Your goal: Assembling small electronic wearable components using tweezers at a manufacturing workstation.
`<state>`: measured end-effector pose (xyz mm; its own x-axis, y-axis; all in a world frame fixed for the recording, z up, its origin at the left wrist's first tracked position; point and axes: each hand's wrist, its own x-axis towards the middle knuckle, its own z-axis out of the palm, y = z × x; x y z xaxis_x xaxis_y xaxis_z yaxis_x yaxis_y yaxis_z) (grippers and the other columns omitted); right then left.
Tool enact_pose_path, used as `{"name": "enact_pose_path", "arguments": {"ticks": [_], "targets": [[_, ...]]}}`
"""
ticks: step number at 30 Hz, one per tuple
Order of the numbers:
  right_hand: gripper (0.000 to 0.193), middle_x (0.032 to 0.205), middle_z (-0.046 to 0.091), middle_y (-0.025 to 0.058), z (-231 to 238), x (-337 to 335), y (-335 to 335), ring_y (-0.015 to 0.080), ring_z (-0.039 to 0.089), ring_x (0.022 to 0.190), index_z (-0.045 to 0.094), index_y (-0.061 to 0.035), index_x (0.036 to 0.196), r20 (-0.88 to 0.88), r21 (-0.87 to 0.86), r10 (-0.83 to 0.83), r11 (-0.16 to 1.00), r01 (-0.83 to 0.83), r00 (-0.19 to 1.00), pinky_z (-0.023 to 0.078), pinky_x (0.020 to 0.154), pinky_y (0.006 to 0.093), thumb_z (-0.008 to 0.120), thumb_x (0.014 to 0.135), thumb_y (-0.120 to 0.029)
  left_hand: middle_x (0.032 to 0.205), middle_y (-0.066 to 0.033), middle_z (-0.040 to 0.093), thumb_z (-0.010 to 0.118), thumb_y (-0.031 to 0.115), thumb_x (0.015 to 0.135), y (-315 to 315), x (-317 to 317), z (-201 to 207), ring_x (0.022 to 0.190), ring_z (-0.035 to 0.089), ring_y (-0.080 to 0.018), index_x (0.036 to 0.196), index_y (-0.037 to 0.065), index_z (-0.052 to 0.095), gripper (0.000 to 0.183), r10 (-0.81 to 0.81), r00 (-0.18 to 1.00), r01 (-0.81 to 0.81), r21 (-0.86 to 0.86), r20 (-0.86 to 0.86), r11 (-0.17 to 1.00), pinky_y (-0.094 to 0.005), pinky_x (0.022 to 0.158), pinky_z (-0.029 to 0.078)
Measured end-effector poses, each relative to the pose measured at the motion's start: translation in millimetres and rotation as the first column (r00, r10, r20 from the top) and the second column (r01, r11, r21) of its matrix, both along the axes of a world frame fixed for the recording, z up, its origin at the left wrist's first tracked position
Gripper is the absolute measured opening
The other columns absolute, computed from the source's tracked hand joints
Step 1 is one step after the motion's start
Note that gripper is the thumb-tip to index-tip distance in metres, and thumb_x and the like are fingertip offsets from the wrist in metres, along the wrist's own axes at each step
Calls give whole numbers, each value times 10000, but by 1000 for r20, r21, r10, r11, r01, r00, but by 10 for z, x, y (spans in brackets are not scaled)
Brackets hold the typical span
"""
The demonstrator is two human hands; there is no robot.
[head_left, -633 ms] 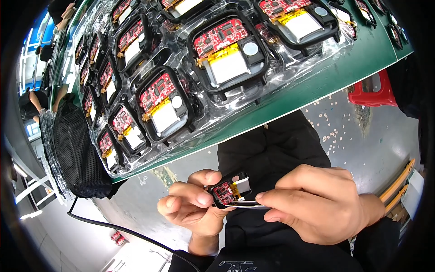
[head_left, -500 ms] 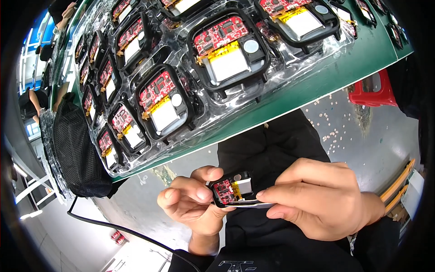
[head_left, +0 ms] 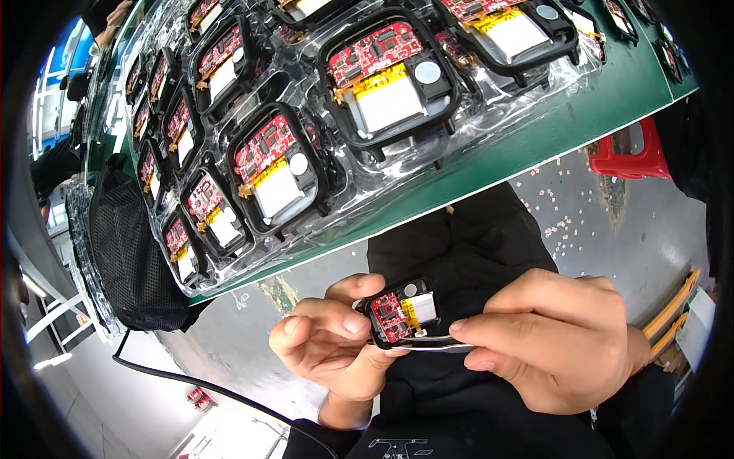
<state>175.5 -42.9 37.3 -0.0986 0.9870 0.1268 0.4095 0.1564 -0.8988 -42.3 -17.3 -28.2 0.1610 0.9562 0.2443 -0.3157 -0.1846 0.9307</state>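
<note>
My left hand (head_left: 334, 342) is closed on the rim of a small black device case (head_left: 403, 314), held tilted above my lap. Inside the case lie a red circuit board (head_left: 390, 317), a silver-white battery (head_left: 425, 307) with yellow tape, and a round grey disc (head_left: 410, 291). With thumb and forefinger, my right hand (head_left: 547, 340) pinches the end of a thin flat piece (head_left: 437, 343) along the case's lower edge. It shows almost edge-on, so its kind is unclear. Its far end meets the case near my left thumb.
Ahead, a green table (head_left: 474, 164) bears a clear plastic tray (head_left: 344, 177) with several similar open cases (head_left: 388, 80). A black mesh bag (head_left: 134, 252) hangs at the table's left end, with a black cable (head_left: 206, 386) below. A red stool (head_left: 631, 149) stands at right; small pale bits litter the floor.
Both hands and the case have shifted slightly right. The case has turned so more of its inside faces up. At far left, another person's arm has left its earlier place.
</note>
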Motion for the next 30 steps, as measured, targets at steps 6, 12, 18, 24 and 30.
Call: {"name": "enact_pose_path", "arguments": {"ticks": [6,12,18,24,30], "targets": [[209,780,684,92,7,-18,14,152,626,559,786,-8,961,-56,-85,-37,996,33,998,466,469,248,828,829,-165,1087,-56,624,876,-38,746,4,14,5,1147,653,-373,1466,190,404,891,23,1000,-23,10,-18,1000,-484,1030,535],[205,795,690,130,-88,-10,-10,162,647,606,778,23,978,-275,-196,-89,980,35,957,481,525,251,796,881,-156,1097,-78,612,875,-22,754,5,19,28,1149,645,-385,1454,177,401,868,14,998,-11,43,-55,999,-486,1008,544],[176,807,700,132,-135,68,6,175,664,634,779,17,984,-355,-301,-97,953,-16,930,492,557,264,773,895,-135,1152,-197,603,867,-58,739,91,14,56,1135,648,-364,1370,98,498,747,-49,987,60,70,-154,996,-471,978,562],[119,830,679,126,-316,200,-54,285,673,677,740,-10,985,-299,-311,54,938,-151,953,529,599,345,755,875,-53,1139,-222,669,853,-68,720,124,-33,45,1027,686,-355,1119,10,664,448,-177,928,200,38,-327,979,-428,871,587],[158,855,662,112,-281,212,-116,289,664,663,726,-14,989,-222,-311,88,938,-156,971,536,594,345,781,854,-74,1009,-191,702,872,-12,700,127,-117,-35,948,666,-328,1281,68,566,662,-228,807,400,220,-545,890,-434,846,554]]}}
